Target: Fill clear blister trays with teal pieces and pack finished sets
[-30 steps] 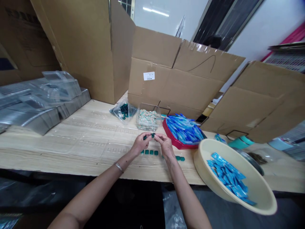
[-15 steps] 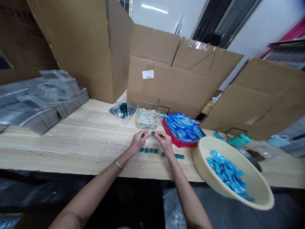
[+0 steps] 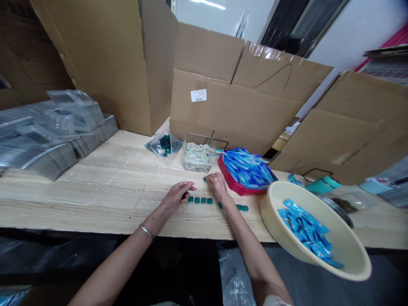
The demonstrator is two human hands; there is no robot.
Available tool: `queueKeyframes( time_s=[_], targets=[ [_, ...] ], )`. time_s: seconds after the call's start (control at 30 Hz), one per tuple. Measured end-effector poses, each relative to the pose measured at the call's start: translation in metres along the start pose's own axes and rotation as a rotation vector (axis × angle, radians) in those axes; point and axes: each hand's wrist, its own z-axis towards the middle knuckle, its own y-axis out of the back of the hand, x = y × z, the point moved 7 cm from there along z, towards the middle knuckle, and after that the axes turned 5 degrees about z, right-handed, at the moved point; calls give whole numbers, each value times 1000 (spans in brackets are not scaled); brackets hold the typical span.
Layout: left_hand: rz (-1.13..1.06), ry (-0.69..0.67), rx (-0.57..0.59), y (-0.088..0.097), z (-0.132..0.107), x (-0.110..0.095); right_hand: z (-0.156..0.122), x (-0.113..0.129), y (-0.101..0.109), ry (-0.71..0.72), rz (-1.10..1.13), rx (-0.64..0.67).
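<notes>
My left hand [image 3: 176, 196] rests on the wooden table [image 3: 95, 191] with its fingers curled, at the left end of a short row of small green square pieces [image 3: 200, 200]. What its fingers hold, if anything, is hidden. My right hand [image 3: 217, 184] lies just beyond the row, pinching a small green piece [image 3: 205, 179] at its fingertips. More green pieces [image 3: 241, 208] lie to the right of my right wrist.
Behind the hands stand a clear tub of pale pieces [image 3: 196, 156], a bag of green pieces [image 3: 164, 145] and a red tray of blue sachets [image 3: 247, 172]. A cream bowl with blue packets [image 3: 314, 231] overhangs the front edge. Clear plastic trays [image 3: 51, 131] are stacked left; cardboard boxes [image 3: 236, 102] line the back.
Both hands were raised together, each pinching a green piece. They have parted and dropped to the table: the left beside the row, the right forward towards the tub.
</notes>
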Motion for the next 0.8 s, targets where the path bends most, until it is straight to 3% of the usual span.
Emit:
queueKeyframes(
  time_s=[0.13,0.2,0.37,0.57,0.63,0.8],
  targets=[
    [-278,122,-14,0,-2,3,2,5,0,32,-55,106],
    [-335,138,-12,0,-3,3,0,10,7,36,0,87],
    [-286,90,-33,3,-5,3,-9,43,33,-25,533,-73],
    [-111,2,8,-8,-11,-5,-18,94,14,-161,998,183],
    [-87,-6,20,-10,-13,-8,-19,93,6,-269,1161,175],
    [168,-131,-28,1,-13,-14,-21,67,3,-465,1268,-68]
  ],
)
